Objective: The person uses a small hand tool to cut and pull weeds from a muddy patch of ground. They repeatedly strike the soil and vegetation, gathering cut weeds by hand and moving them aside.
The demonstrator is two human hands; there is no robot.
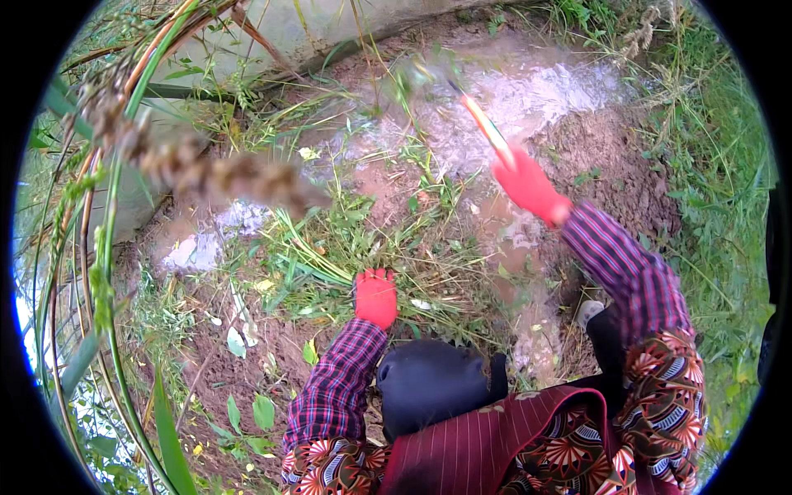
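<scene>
My left hand [375, 298], in a red glove, is closed around a bunch of cut grass and weed stems [315, 260], low over the ground in front of my knee. My right hand [526, 184], also red-gloved, is raised to the right and further forward. It grips the light, partly orange handle of a long tool [486, 124]. The tool points up and to the left; its far end is blurred, so its kind cannot be told. Loose green and dry stalks [433, 275] lie between the hands.
Muddy soil with shallow water [532, 93] spreads ahead. A pale concrete edge [371, 18] runs along the far side. Tall grass stalks with a seed head [216, 176] hang close at the left. Grass [718, 204] grows at the right. My dark-covered knee [433, 383] is close below.
</scene>
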